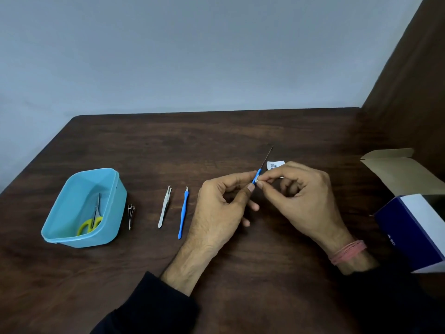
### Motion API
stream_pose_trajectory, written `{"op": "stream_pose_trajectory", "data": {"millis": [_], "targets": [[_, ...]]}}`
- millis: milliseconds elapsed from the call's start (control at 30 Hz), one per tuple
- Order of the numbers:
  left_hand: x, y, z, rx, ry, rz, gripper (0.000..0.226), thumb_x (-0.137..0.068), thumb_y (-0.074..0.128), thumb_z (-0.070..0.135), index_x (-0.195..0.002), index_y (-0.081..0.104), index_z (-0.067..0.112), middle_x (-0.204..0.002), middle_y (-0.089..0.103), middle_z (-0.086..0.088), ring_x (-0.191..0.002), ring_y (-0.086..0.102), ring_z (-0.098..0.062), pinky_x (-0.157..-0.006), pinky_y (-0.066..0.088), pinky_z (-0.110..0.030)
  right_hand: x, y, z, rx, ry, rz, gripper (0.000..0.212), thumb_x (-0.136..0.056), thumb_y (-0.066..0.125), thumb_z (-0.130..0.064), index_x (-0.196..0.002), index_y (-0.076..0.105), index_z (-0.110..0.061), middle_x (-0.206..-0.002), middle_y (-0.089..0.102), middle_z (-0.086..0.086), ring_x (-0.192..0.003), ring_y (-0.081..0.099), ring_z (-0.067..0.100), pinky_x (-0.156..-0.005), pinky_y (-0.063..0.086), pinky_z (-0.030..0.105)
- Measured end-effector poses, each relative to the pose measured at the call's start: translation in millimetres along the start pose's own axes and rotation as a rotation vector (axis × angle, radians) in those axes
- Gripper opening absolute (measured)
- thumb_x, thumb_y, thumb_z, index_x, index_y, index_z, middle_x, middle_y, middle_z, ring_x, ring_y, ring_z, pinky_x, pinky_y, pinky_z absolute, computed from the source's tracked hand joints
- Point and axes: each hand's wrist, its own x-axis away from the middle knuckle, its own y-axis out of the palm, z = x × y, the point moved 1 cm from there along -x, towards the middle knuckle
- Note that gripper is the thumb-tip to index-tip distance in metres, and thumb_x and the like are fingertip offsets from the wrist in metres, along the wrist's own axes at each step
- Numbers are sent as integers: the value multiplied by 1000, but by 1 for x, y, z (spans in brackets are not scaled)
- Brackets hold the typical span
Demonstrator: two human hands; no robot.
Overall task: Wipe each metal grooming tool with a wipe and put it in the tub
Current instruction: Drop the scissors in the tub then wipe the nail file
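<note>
left hand [216, 208] pinches nail file [261, 168] | right hand [303, 196] pinches wipe [258, 179]

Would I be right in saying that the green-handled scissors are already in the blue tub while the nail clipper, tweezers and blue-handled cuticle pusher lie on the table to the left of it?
Not quite: in the head view the nail clipper, tweezers and blue-handled cuticle pusher lie on the table to the right of the blue tub, not its left. The green-handled scissors are indeed inside it.
</note>
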Motion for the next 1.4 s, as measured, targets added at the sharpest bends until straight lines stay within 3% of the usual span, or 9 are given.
{"op": "stream_pose_trajectory", "data": {"millis": [200, 300, 567, 767, 933, 1100, 1400], "targets": [[1, -1, 2, 45, -20, 18, 25, -106, 74, 4, -119, 86, 22, -104, 87, 4, -66, 71, -11, -47, 57, -25, -1, -1, -4, -32, 2, 16, 16, -87, 92, -4, -92, 87, -19, -78, 67, -25, -54, 58, 5, -63, 40, 4], [1, -2, 2, 73, -46, 41, 23, -102, 79, 4, -116, 86, 20, -103, 87, 3, -64, 68, -11, -45, 55, -25, 1, 0, -5, -36, 2, -2, 17, -87, 91, -4, -92, 86, -20, -82, 70, -22, -56, 60, 8, -60, 40, 6], [-2, -4, 1, 43, -69, 85, 19, -93, 90, 17, -112, 87, 22, -101, 86, 4, -64, 69, -11, -48, 56, -28, -1, 0, -2, -82, -13, -40, 16, -92, 88, -8, -96, 85, -22, -92, 75, -8, -66, 68, 18, -54, 52, 30], [-1, -2, -2, -61, -8, 53, 27, -106, 75, 12, -123, 86, 30, -110, 77, 8, -58, 60, -9, -47, 57, -30, 1, 0, 0, -95, 47, -43, 15, -91, 90, -8, -96, 86, -22, -76, 70, -24, -52, 61, 5, -54, 39, 8], [-2, -4, -2, -93, -1, 62, 27, -105, 78, 15, -128, 83, 29, -110, 82, 6, -50, 60, -9, -45, 55, -30, 2, -1, -2, -99, 22, -30, 14, -90, 91, -11, -98, 87, -22, -73, 71, -20, -47, 59, 9, -50, 42, 13], [-3, -5, -1, -13, -53, 117, 13, -95, 89, 20, -108, 85, 21, -98, 87, 4, -46, 53, -10, -44, 53, -29, 1, 0, -2, -88, -7, 7, 15, -89, 92, -9, -99, 88, -20, -74, 73, -18, -48, 58, 10, -49, 43, 15], [-1, -6, 1, -31, -27, 90, 17, -100, 82, 10, -111, 88, 22, -103, 87, 10, -45, 52, -11, -43, 54, -27, 1, 2, 3, -55, -54, -35, 16, -91, 90, -10, -103, 89, -21, -86, 77, -10, -54, 60, 12, -55, 42, 16]]}}
